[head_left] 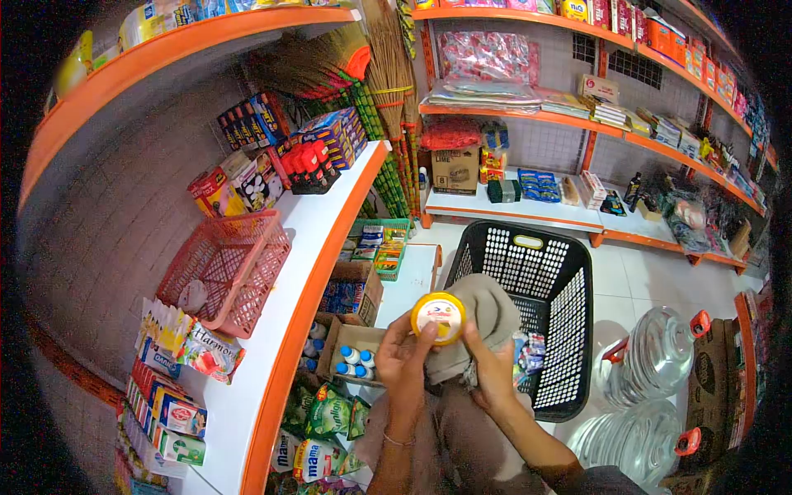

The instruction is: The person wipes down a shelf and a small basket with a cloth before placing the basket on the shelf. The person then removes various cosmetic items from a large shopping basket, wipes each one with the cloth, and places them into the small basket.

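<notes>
My left hand is closed around a small round tub with a yellow lid and a printed label, its thumb lying over the lid's edge. Close beside it, my right hand grips a grey-brown cloth, which bunches up behind the tub and hangs below it. Both hands are above my lap, at the near left side of a black plastic basket. Inside that basket, several small packets lie partly hidden by the cloth and my right hand.
At left, a white shelf with an orange edge bears a pink basket and boxes. Below it are a carton of blue-capped bottles and green pouches. Large clear water jugs stand at right. Stocked shelves line the back wall.
</notes>
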Tool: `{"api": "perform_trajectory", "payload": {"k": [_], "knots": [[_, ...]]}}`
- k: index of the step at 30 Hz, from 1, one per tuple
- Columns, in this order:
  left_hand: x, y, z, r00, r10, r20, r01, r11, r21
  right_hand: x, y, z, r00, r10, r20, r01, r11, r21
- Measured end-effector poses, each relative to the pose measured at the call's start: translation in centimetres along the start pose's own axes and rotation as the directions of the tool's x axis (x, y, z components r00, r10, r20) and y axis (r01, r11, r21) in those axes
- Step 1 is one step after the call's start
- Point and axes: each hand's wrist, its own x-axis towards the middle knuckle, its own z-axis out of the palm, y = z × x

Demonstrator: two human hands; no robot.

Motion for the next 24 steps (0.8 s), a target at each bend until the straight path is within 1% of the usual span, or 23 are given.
{"api": "perform_trajectory", "payload": {"k": [1,2,5,9,11,12,14,15,17,18,20,21,23,24], "knots": [[0.1,-0.1,-0.1,1.000,-0.002,-0.017,0.002,1.000,-0.011,0.0,0.2,-0.3,0.999,0.020,0.045,-0.016,0.997,-0.071],[0.2,-0.1,-0.3,0.999,-0.005,-0.035,0.004,1.000,-0.022,-0.2,0.5,0.0,0.999,0.005,0.041,-0.004,1.000,-0.008],[0.2,0.3,-0.1,0.998,-0.022,-0.057,0.019,0.998,-0.053,-0.4,-0.2,0.5,0.997,-0.033,0.064,0.035,0.999,-0.027],[0.1,0.2,-0.2,0.999,-0.008,-0.038,0.006,0.998,-0.065,-0.2,-0.1,0.4,0.988,-0.144,0.056,0.152,0.974,-0.167],[-0.1,-0.3,0.3,0.993,0.110,-0.045,-0.110,0.994,0.012,0.1,0.3,0.0,0.977,-0.200,0.081,0.214,0.940,-0.267],[-0.2,-0.5,0.5,0.984,0.169,-0.045,-0.167,0.985,0.051,0.1,0.3,0.0,0.974,-0.210,0.088,0.227,0.931,-0.284],[-0.3,-0.5,0.4,0.986,0.150,-0.067,-0.146,0.988,0.057,0.0,-0.1,0.3,0.967,-0.231,0.104,0.252,0.914,-0.318],[-0.3,-0.4,0.3,0.987,0.140,-0.078,-0.136,0.989,0.060,-0.1,-0.2,0.4,0.968,-0.208,0.139,0.245,0.900,-0.361],[-0.2,-0.1,0.5,0.979,0.144,-0.143,-0.148,0.989,-0.016,-0.5,-0.4,0.6,0.966,-0.157,0.205,0.235,0.865,-0.444],[-0.1,0.0,0.6,0.974,0.144,-0.174,-0.155,0.986,-0.055,0.2,1.6,-0.9,0.870,-0.282,0.404,0.456,0.772,-0.443],[-0.1,-0.5,0.2,0.975,0.122,-0.184,-0.129,0.991,-0.026,-0.5,2.9,-1.4,0.881,-0.210,0.423,0.419,0.762,-0.495],[-0.1,-0.7,0.1,0.976,0.110,-0.187,-0.114,0.993,-0.012,-0.6,2.1,-1.0,0.908,-0.168,0.385,0.358,0.788,-0.501],[-0.2,-0.8,0.4,0.970,0.168,-0.177,-0.180,0.982,-0.058,-1.0,0.5,-0.2,0.949,-0.081,0.304,0.233,0.832,-0.503],[-0.2,-0.7,0.5,0.965,0.198,-0.173,-0.215,0.973,-0.082,-0.9,-0.1,0.0,0.975,-0.035,0.220,0.123,0.908,-0.400]]}}
